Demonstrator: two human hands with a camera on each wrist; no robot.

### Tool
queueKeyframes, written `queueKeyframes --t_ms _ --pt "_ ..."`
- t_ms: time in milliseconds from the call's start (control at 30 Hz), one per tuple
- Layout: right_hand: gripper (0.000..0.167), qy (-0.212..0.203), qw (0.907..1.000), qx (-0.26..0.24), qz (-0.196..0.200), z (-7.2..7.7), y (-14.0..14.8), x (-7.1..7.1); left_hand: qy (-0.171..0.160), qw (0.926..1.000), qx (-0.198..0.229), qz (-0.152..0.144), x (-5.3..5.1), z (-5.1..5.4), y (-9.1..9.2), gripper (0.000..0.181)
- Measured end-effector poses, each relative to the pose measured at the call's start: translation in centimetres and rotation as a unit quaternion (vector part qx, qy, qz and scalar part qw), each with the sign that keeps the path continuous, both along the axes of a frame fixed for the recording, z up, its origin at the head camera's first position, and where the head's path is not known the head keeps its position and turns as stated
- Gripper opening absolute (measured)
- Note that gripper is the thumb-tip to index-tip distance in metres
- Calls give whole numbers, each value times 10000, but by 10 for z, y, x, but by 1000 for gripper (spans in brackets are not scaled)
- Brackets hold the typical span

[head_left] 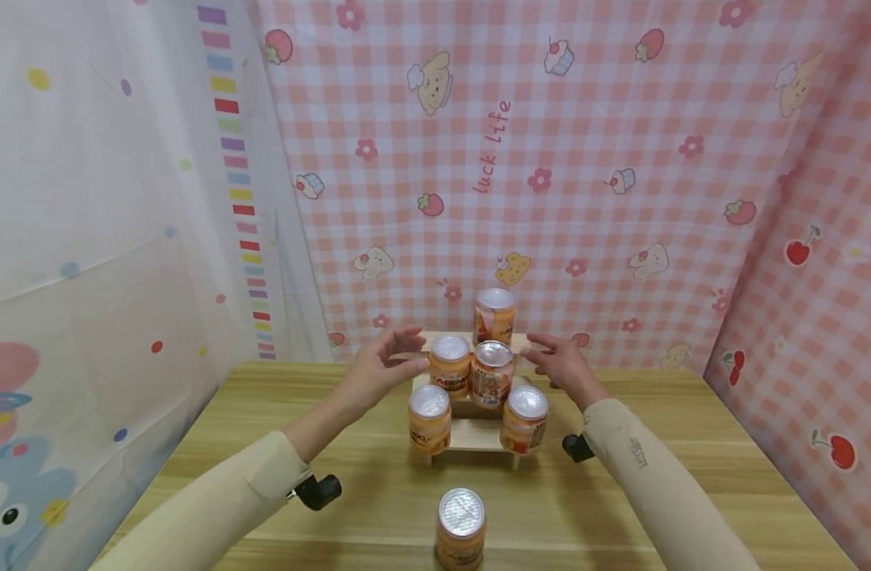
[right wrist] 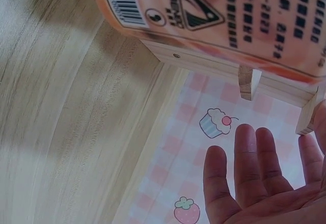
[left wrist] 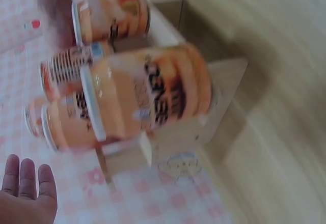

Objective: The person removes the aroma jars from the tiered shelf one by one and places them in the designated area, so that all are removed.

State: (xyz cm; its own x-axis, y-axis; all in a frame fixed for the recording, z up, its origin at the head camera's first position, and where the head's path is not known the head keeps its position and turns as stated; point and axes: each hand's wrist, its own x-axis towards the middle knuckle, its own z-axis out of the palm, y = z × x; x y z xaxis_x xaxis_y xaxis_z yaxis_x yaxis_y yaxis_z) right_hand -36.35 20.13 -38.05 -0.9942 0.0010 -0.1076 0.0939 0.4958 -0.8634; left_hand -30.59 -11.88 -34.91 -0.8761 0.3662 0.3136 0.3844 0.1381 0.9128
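A small stepped wooden rack [head_left: 476, 434] bears orange cans with silver lids. One can [head_left: 494, 323] stands on the top step, with a left can [head_left: 450, 377] and a right can [head_left: 491, 385] side by side on the middle step. Below them are a lower-left can [head_left: 430, 428] and a lower-right can [head_left: 524, 428]. My left hand [head_left: 378, 369] is left of the rack, fingers extended, near the middle-left can. On the other side, my right hand [head_left: 562, 369] reaches beside the upper steps, its fingers spread and holding nothing; whether a fingertip touches the rack is unclear.
Another orange can [head_left: 461, 539] stands alone on the wooden table [head_left: 364, 515] in front of the rack. A pink checked cloth [head_left: 600, 214] hangs close behind the rack. Black devices [head_left: 317, 492] hang beneath both wrists.
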Motion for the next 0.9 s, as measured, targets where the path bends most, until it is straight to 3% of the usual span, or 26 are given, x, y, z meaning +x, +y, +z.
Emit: queueKeyframes --t_ms 267,500,733,900 --pt "53 -28 10000 -56 -54 1 0 1 -52 9988 -404 266 -33 20 0 60" --pt "54 -32 9999 -63 -93 1 0 0 -154 9928 -1138 336 -60 40 13 67" --pt "53 -49 9999 -94 -105 1 1 -1 -126 9903 -1386 -7 -89 52 34 71" --pt "53 -10 9999 -114 -98 -1 1 -1 -264 9854 -1672 -169 -101 54 48 71"
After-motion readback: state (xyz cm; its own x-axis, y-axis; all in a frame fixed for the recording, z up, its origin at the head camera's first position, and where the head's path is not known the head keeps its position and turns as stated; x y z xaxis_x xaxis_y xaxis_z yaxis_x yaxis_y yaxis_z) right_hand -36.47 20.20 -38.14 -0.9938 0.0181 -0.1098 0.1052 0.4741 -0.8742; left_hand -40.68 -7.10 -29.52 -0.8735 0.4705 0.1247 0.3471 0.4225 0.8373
